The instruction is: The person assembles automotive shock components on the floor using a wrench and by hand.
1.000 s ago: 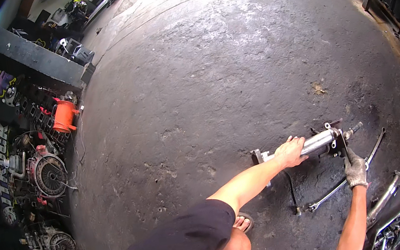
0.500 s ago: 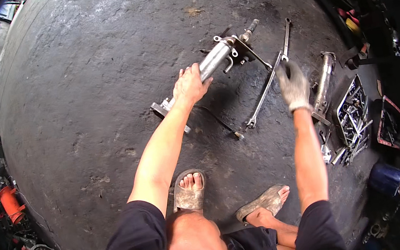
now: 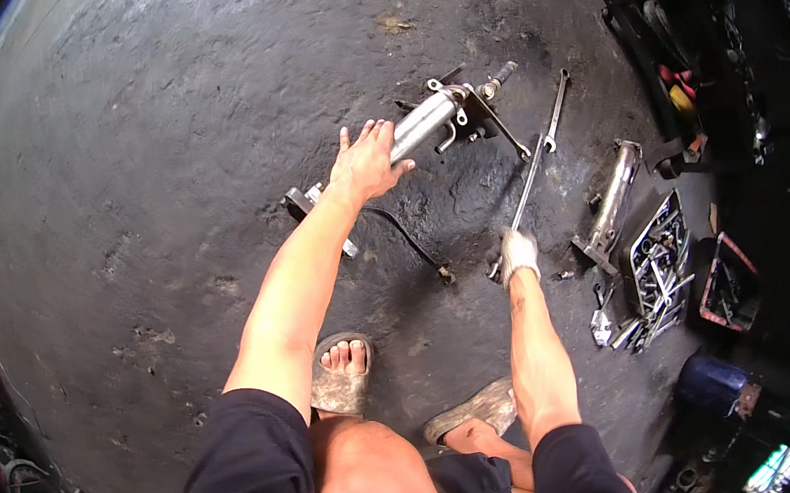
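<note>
A silver metal cylinder (image 3: 423, 124) with a bent pipe stub and end brackets lies slantwise on the dark floor. My bare left hand (image 3: 366, 162) is wrapped over its middle, thumb on the near right side, hiding part of the body. My right hand (image 3: 518, 252), in a pale glove, is closed over the near end of a long wrench (image 3: 530, 184). The fingers are mostly hidden below the wrist. A second wrench (image 3: 558, 110) lies just beyond the long one's far end. A thin dark hose (image 3: 406, 235) runs out from below the cylinder.
Another metal cylinder (image 3: 616, 192) lies to the right, beside a tray (image 3: 675, 208) heaped with sockets and wrenches. A red-rimmed box (image 3: 708, 313) is farther right. Dark metal racking (image 3: 619, 17) stands at the far right. My sandalled foot (image 3: 340, 373) is close in front.
My right hand has come nearer and left, from the long wrench's far end to its near end. My left hand stays on the cylinder, its fingers slightly more spread. The view has shifted.
</note>
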Motion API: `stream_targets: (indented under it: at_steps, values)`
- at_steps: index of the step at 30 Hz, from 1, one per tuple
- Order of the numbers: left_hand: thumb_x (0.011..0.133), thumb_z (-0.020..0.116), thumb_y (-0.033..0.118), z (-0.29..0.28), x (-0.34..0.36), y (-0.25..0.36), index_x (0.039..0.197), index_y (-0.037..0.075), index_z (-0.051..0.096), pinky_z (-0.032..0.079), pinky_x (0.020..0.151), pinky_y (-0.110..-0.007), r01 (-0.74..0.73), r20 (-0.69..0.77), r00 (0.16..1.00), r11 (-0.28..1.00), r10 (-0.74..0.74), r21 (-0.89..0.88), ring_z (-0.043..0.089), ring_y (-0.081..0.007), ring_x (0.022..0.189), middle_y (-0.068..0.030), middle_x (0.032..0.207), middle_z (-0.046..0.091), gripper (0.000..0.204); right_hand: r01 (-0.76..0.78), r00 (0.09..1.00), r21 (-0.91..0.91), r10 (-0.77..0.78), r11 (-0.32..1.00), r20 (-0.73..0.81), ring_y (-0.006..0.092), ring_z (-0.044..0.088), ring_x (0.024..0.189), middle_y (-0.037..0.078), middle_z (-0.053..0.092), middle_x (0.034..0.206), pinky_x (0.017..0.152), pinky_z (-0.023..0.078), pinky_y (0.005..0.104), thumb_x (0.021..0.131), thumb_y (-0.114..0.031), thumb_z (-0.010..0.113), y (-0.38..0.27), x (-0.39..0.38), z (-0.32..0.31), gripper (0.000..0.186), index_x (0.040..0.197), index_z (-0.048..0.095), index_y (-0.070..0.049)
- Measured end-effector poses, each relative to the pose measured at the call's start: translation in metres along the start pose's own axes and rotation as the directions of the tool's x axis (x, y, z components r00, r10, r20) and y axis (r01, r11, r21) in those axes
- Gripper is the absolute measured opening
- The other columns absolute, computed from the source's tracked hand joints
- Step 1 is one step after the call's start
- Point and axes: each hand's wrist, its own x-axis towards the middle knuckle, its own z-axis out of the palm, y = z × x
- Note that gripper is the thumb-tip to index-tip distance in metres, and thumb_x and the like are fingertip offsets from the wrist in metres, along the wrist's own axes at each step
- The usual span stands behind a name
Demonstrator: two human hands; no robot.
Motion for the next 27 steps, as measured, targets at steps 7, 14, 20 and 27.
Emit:
stream_targets:
  at_steps: [7,14,20,27]
  values:
    - [0.099,0.067,0.05,0.018,0.002,0.004,0.151,-0.003,0.038,0.028,0.126,-0.059,-0.084,-0.127,0.989,0.996,0.081,-0.013,0.038,-0.0366,0.153,-0.0242,0.156,0.049,0.08,0.66,0.634,-0.283,-0.718,0.696,-0.288,0.0258,0.058,0.059,0.008,0.056,0.071,0.054,0.048,0.0414,0.11,-0.039,0.049,-0.057,-0.13,-0.066,0.037,0.109,0.062,-0.004]
    - [0.104,0.055,0.055,0.028,0.009,-0.008,0.143,0.004,0.047,0.036,0.119,-0.065,-0.124,-0.222,0.969,0.991,0.108,-0.057,0.049,-0.0426,0.143,-0.0282,0.144,0.058,0.065,0.654,0.702,-0.225,-0.69,0.722,-0.174,0.0232,0.057,0.06,0.008,0.057,0.074,0.054,0.048,0.0404,0.11,-0.04,0.048,-0.091,-0.082,-0.027,0.039,0.106,0.062,-0.004]
    - [0.107,0.049,0.056,0.032,0.009,-0.01,0.142,0.002,0.047,0.032,0.121,-0.065,-0.139,-0.255,0.959,0.99,0.126,-0.034,0.044,-0.0408,0.148,-0.0266,0.148,0.055,0.064,0.478,0.844,-0.25,-0.52,0.842,-0.136,0.021,0.057,0.061,0.008,0.058,0.077,0.053,0.048,0.0396,0.109,-0.041,0.047,-0.026,-0.048,0.012,0.041,0.104,0.062,-0.003]
    - [0.109,0.045,0.054,0.023,0.01,-0.005,0.158,0.001,0.038,0.026,0.126,-0.06,-0.11,-0.261,0.958,0.993,0.115,0.034,0.036,-0.0358,0.154,-0.0211,0.162,0.044,0.073,0.174,0.962,-0.025,-0.175,0.984,-0.208,0.0171,0.05,0.05,0.005,0.055,0.073,0.044,0.044,0.0357,0.109,-0.046,0.047,0.044,-0.069,-0.007,0.043,0.103,0.058,-0.005]
